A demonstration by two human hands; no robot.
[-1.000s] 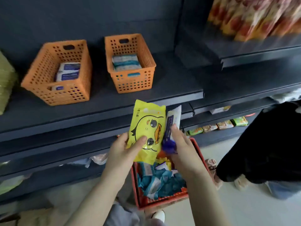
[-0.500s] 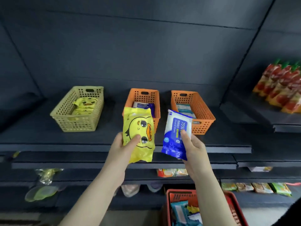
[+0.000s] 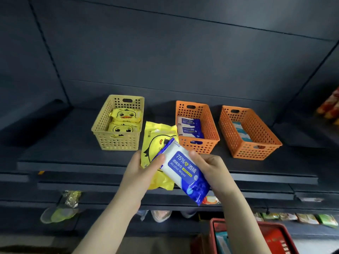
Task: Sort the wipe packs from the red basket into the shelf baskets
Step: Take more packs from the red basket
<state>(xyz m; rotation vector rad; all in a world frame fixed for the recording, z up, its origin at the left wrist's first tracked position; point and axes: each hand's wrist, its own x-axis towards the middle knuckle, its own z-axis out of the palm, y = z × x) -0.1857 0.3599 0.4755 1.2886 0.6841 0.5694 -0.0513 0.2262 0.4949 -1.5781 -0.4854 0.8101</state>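
My left hand (image 3: 139,173) grips a yellow duck wipe pack (image 3: 156,138) in front of the shelf edge. My right hand (image 3: 211,169) holds a blue-and-white alcohol wipe pack (image 3: 183,171), which lies across the yellow pack; my left thumb touches its top edge. On the shelf stand a yellow basket (image 3: 117,140) with duck packs, a middle orange basket (image 3: 200,145) with blue alcohol packs, and a right orange basket (image 3: 256,149) with teal-and-white packs. The red basket (image 3: 275,237) sits low at the bottom right with more packs inside.
The dark shelf (image 3: 73,154) has bare surface left of the yellow basket. Lower shelves hold small snack packs (image 3: 302,218) at right and a clear bagged item (image 3: 71,198) at left. Red-orange packets (image 3: 330,107) show at the right edge.
Both hands rose from the red basket to the shelf front. The two packs, held side by side half a second ago, now overlap, with the blue pack tilted over the yellow one.
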